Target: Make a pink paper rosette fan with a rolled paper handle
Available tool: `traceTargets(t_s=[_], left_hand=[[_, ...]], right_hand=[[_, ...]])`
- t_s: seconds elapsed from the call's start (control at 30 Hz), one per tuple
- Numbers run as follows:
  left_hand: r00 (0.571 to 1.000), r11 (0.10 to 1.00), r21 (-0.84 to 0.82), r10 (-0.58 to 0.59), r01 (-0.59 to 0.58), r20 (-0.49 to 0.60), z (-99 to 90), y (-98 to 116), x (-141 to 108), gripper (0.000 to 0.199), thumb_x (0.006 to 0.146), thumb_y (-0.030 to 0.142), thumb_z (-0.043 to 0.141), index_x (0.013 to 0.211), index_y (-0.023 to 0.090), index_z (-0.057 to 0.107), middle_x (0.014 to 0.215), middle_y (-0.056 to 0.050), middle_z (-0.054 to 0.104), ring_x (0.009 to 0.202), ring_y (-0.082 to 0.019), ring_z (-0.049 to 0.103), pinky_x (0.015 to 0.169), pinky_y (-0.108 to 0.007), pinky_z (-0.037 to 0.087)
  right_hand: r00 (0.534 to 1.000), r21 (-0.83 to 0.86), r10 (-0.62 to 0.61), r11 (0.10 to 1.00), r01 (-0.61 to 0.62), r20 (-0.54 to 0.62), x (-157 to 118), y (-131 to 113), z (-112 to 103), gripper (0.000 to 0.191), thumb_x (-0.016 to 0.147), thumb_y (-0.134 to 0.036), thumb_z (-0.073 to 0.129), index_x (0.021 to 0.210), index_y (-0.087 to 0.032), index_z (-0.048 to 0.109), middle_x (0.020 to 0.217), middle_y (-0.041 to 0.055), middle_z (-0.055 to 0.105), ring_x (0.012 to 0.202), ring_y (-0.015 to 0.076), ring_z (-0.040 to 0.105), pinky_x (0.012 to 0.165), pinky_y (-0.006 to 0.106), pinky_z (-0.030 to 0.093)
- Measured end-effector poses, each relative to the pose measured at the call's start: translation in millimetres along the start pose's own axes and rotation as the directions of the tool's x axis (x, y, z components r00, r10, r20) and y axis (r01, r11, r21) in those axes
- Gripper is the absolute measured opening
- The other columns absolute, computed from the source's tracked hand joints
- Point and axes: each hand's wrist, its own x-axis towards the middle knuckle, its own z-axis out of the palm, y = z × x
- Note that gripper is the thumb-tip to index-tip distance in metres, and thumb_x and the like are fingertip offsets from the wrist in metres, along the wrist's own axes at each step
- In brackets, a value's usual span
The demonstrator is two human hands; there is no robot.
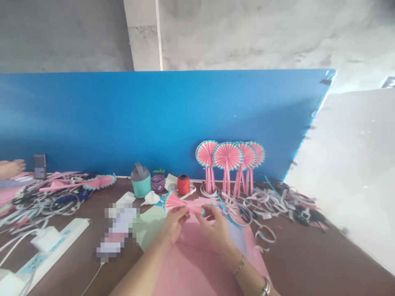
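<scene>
A pleated pink paper fan point(173, 201) with a blue, white and yellow edge is held between my hands above the pink paper sheets point(185, 263). My left hand point(175, 224) pinches it near its narrow middle, with the left end spread out. At the right end, the fingers of my right hand point(214, 226) close on the folded pleats. Behind my hands, several finished round pink fans point(227, 156) on paper-strip handles lean upright against the blue partition. Pale green paper point(151, 224) lies just left of the pink sheets.
A teal bottle point(141, 183), a purple pot point(158, 183) and a red thread spool point(183, 185) stand along the partition point(138, 119). Paper strips point(271, 201) tangle at right. A power strip point(52, 246) lies left; another person's hand point(12, 167) shows at far left.
</scene>
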Motion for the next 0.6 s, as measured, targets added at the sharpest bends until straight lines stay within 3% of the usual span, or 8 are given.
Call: traceTargets(t_s=[0.23, 0.33, 0.47, 0.6], left_hand=[[0.999, 0.999, 0.014, -0.039, 0.039, 0.000, 7.5, 1.6, -3.6, 0.035, 0.053, 0.028, 0.089, 0.080, 0.013, 0.074, 0.065, 0.000, 0.066, 0.058, -0.007, 0.056, 0.058, -0.019, 0.047], [0.999, 0.998, 0.057, -0.034, 0.035, -0.014, 7.3, 0.6, -3.5, 0.034, 0.054, 0.030, 0.089, 0.078, 0.012, 0.074, 0.064, -0.001, 0.066, 0.057, -0.008, 0.057, 0.060, -0.020, 0.048], [0.998, 0.986, 0.153, -0.062, 0.062, -0.003, 4.5, -2.6, -3.4, 0.031, 0.056, 0.035, 0.087, 0.071, 0.012, 0.072, 0.062, -0.002, 0.065, 0.059, -0.010, 0.057, 0.063, -0.024, 0.048], [0.999, 0.963, 0.267, -0.044, 0.038, 0.016, -1.3, -6.9, -2.0, 0.032, 0.061, 0.042, 0.082, 0.061, 0.013, 0.067, 0.059, -0.002, 0.061, 0.059, -0.011, 0.055, 0.064, -0.025, 0.045]], right_hand=[[0.999, 0.007, -0.031, 1.000, 0.031, -0.020, 0.6, 5.5, 1.6, 0.024, 0.076, -0.040, 0.061, 0.086, -0.018, 0.060, 0.078, 0.0064, 0.065, 0.064, 0.0185, 0.058, 0.058, 0.030, 0.047], [0.999, 0.000, -0.033, 0.999, 0.033, 0.025, 0.2, 6.8, 2.4, 0.027, 0.079, -0.039, 0.058, 0.095, -0.017, 0.062, 0.083, 0.0079, 0.067, 0.064, 0.0190, 0.059, 0.056, 0.030, 0.047], [0.979, -0.010, -0.164, 0.986, 0.167, 0.123, -0.3, 5.6, 1.4, 0.028, 0.085, -0.029, 0.048, 0.105, -0.017, 0.064, 0.100, 0.0112, 0.068, 0.081, 0.0215, 0.062, 0.068, 0.031, 0.049], [0.965, -0.078, -0.202, 0.973, 0.218, 0.168, -0.6, 6.7, 0.8, 0.028, 0.082, -0.024, 0.051, 0.104, -0.017, 0.066, 0.092, 0.0091, 0.068, 0.075, 0.0200, 0.061, 0.065, 0.029, 0.048]])
